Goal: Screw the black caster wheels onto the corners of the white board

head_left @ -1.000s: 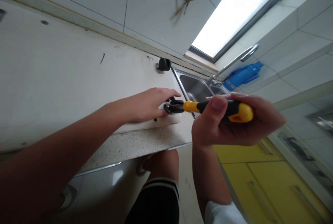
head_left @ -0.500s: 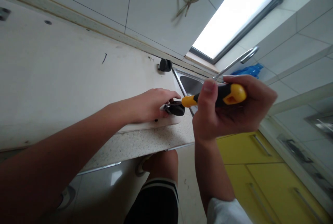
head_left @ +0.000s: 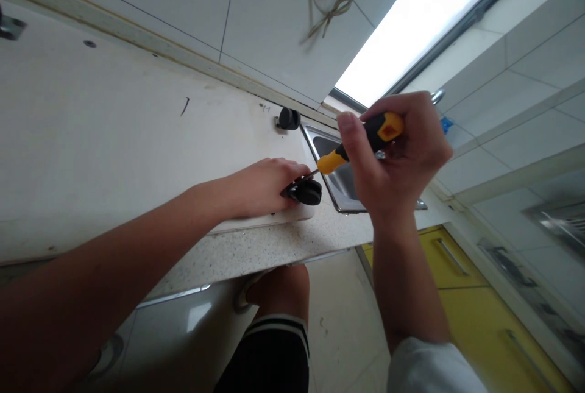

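Left hand (head_left: 260, 189) pressed on black caster wheel (head_left: 305, 192) at right end of white board (head_left: 114, 137) on speckled surface (head_left: 256, 250); right hand (head_left: 397, 158) grip clamped on yellow-black screwdriver (head_left: 361, 140), tip at caster; sink (head_left: 340, 180) beyond, tiled wall far

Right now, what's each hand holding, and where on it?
Right hand grips the screwdriver by its yellow-black handle. Left hand steadies the black caster wheel on the white board.

The right hand (head_left: 397, 155) hides most of the tap (head_left: 436, 96) and blue bottle (head_left: 445, 123); the screwdriver (head_left: 361, 140) tip vanishes behind the caster (head_left: 305, 191).
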